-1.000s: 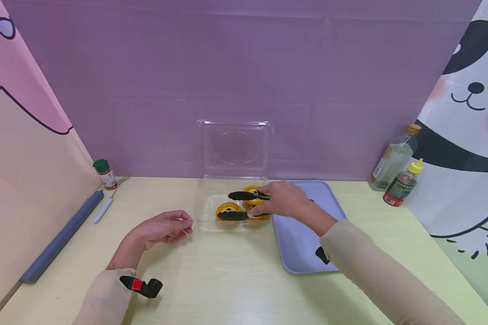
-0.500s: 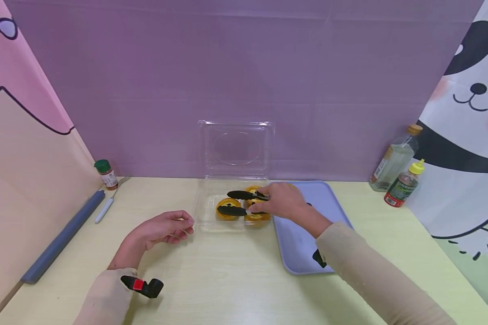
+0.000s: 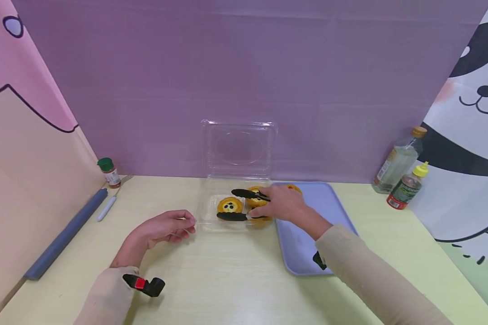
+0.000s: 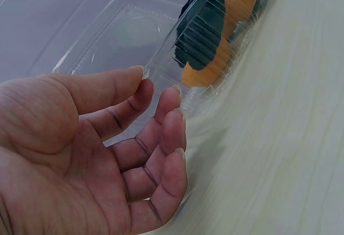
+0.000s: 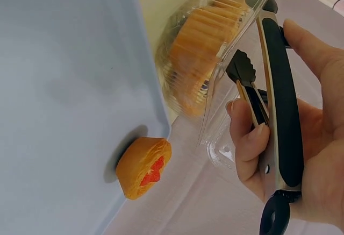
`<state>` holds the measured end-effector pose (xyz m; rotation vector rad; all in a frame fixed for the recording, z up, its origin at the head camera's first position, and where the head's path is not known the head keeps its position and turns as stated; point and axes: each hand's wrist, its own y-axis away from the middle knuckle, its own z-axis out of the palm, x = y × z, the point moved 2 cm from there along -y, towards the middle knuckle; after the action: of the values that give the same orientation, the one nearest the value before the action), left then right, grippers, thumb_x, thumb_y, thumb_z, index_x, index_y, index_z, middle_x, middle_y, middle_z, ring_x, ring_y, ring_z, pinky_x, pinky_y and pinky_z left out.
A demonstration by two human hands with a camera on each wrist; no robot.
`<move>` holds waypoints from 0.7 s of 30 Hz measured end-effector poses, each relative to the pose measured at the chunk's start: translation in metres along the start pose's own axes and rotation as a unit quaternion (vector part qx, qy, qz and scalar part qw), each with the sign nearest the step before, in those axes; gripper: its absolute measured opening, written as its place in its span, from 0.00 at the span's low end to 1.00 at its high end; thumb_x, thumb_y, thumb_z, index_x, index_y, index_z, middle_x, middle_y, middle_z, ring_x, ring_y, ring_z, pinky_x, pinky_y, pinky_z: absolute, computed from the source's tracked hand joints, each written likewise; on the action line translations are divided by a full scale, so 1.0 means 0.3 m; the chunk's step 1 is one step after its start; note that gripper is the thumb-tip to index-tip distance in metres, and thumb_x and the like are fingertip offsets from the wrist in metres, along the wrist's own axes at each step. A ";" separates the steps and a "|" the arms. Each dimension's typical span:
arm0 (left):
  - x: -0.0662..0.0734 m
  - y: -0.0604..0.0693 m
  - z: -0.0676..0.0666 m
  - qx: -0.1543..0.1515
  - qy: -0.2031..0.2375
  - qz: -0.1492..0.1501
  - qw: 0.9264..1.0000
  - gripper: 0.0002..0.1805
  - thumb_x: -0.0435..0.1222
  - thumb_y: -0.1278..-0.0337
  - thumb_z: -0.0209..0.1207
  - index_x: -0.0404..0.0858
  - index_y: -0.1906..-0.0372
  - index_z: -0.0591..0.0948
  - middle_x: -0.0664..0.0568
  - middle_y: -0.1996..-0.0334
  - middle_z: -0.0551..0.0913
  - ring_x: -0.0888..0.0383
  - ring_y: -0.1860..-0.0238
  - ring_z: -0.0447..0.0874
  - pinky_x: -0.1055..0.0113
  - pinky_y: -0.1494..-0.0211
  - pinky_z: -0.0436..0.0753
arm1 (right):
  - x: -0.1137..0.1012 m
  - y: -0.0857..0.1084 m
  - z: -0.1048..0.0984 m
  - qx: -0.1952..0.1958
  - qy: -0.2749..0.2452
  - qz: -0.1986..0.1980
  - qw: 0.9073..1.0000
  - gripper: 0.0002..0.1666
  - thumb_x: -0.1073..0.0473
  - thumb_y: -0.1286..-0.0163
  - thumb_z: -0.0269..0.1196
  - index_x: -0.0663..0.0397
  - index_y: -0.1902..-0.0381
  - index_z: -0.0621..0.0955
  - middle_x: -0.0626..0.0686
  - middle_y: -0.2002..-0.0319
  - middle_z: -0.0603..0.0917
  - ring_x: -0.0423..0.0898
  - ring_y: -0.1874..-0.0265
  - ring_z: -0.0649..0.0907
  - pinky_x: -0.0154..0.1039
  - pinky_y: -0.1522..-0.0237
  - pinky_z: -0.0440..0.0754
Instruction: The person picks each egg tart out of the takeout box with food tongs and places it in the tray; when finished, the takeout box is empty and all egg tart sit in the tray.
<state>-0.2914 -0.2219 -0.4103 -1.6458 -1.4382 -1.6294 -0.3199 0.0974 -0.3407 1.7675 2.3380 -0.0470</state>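
My right hand point(image 3: 282, 203) grips black-and-silver tongs point(image 5: 280, 106) over a clear hinged plastic container point(image 3: 207, 207). The tongs' black tips are spread apart, with a tart dotted with dark berries point(image 3: 229, 205) between them in the head view. A second tart point(image 3: 254, 198) sits at the container's back right, partly behind the tongs. Another, at the front right, is mostly covered by the tongs and hand. At the container's left edge, my left hand point(image 3: 164, 228) pinches the clear rim between thumb and forefinger, its other fingers loosely curled.
A lavender tray point(image 3: 309, 253) stands right of the container, with a red-topped tart point(image 5: 144, 168) in its far corner. Two bottles point(image 3: 400, 160) are at the back right. A green-capped jar point(image 3: 110, 173), a white-handled fork point(image 3: 107, 208) and a blue roll point(image 3: 67, 234) lie left.
The tongs' tips drew closer together, then spread wider, so the berry tart now shows between them. My left hand has stayed at the container's edge. The head view has shifted slightly.
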 end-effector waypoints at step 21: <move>-0.001 -0.011 -0.004 -0.007 -0.004 0.007 1.000 0.17 0.43 0.28 0.56 0.32 0.51 0.74 0.51 0.61 0.82 0.57 0.63 0.78 0.65 0.59 0.78 | 0.014 0.017 0.026 0.031 -0.047 -0.013 0.998 0.42 0.29 0.43 0.69 0.36 0.34 0.78 0.49 0.61 0.89 0.41 0.86 0.66 0.36 0.84 0.57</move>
<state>-0.2947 -0.2217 -0.4113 -1.6676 -1.4194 -1.6321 -0.3149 0.1016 -0.3485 1.7241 2.3171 -0.2046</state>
